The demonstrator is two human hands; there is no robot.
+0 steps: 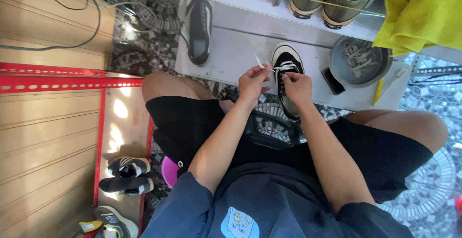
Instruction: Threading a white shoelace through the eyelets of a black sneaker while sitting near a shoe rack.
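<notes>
A black sneaker with a white toe cap [287, 60] stands on a low white bench [240, 50] in front of me. A white shoelace [284, 67] runs through its eyelets. My left hand [252, 81] pinches one end of the lace, which sticks up to the left. My right hand [297, 85] grips the lace at the shoe's tongue. Both hands sit just in front of the shoe, above my knees.
A second black sneaker [198, 29] lies further left on the bench. A grey bowl with laces [360, 61], a dark phone [332, 81] and a yellow pencil [378, 91] sit to the right. More shoes line the shelf above; a yellow cloth [423, 14] hangs at top right. Red shelving [101, 122] holds shoes at left.
</notes>
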